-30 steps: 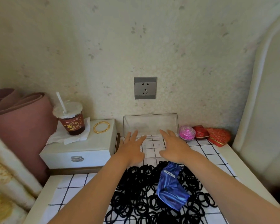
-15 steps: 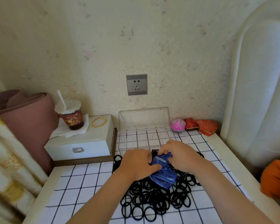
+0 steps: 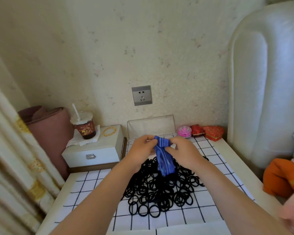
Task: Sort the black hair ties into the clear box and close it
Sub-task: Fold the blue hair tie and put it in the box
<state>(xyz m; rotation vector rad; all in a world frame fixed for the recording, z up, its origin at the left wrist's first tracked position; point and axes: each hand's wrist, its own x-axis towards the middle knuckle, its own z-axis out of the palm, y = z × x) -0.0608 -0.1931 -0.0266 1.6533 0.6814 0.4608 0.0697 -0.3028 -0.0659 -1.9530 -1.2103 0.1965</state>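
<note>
Cloth with a black grid covers the table. Black hair ties lie heaped on its middle, outside the clear box, which stands just behind them with its lid raised. Above the heap, the left hand and right hand each pinch the top of a blue bag, which hangs down over the ties.

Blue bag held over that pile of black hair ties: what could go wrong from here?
1. The left hand and right hand pinch the blue bag above the hair ties; anything left inside could spill and scatter.
2. The loose pile reaches near the table's front edge, so ties may slide off.
3. The clear box's lid stands upright and might drop shut during filling.
</note>
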